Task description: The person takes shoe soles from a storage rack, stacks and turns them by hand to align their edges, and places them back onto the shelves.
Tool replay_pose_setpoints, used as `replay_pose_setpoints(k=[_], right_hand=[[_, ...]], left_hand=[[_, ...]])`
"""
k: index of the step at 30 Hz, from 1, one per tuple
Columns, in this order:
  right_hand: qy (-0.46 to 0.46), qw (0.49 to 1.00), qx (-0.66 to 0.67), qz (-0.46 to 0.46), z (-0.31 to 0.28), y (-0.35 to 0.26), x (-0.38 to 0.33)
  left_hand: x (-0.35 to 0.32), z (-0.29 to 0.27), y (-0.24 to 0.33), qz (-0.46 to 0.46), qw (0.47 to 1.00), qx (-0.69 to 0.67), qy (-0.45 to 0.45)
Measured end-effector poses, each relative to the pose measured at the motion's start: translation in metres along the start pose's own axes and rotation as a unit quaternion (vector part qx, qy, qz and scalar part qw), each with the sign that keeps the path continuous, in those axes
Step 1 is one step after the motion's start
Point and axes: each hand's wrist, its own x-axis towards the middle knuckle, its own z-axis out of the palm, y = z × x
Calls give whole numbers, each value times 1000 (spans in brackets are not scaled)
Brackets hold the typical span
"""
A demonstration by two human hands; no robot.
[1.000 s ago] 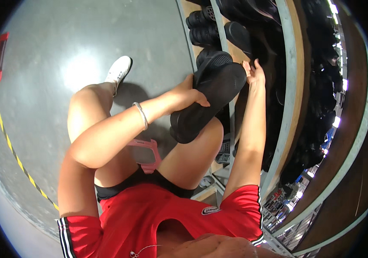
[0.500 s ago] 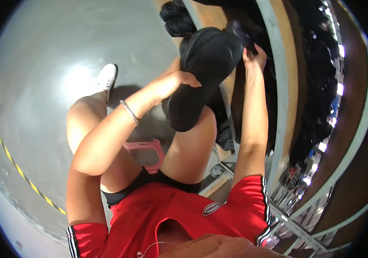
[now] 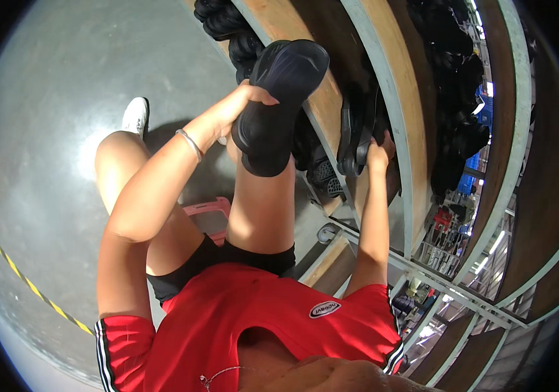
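Black shoe soles point(image 3: 267, 121), overlapping in a stack, are held up before me in my left hand point(image 3: 243, 104). Its thumb lies across their face and its fingers pass behind; how many soles are there I cannot tell. My right arm reaches in between two shelf boards, where my right hand point(image 3: 380, 154) is closed at the near end of another black sole point(image 3: 360, 130). That sole stands on edge beside more dark pieces; the fingers are partly hidden behind the shelf's shadow.
A grey metal rack with wooden shelf boards point(image 3: 331, 104) rises at my right. Piled black soles point(image 3: 224, 19) lie on its far-left shelf, and more dark ones point(image 3: 452, 85) farther right. A pink plastic frame point(image 3: 211, 212) is below my legs. Yellow-black tape point(image 3: 34, 287) crosses the floor.
My right hand has moved down and deeper into the shelf with the dark sole, away from the stack. The stack in my left hand has shifted slightly left and up; the view has shifted too.
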Motion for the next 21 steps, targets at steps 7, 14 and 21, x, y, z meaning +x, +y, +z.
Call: replay_pose_setpoints(k=[7, 14, 21], right_hand=[[-36, 876, 365, -313, -99, -244, -190], [-184, 508, 822, -178, -148, -335, -239], [-37, 510, 814, -276, -133, -327, -258]], left_hand=[[6, 7, 1, 6, 998, 20, -53], [0, -3, -7, -8, 1000, 4, -14], [-4, 8, 3, -7, 999, 34, -24]])
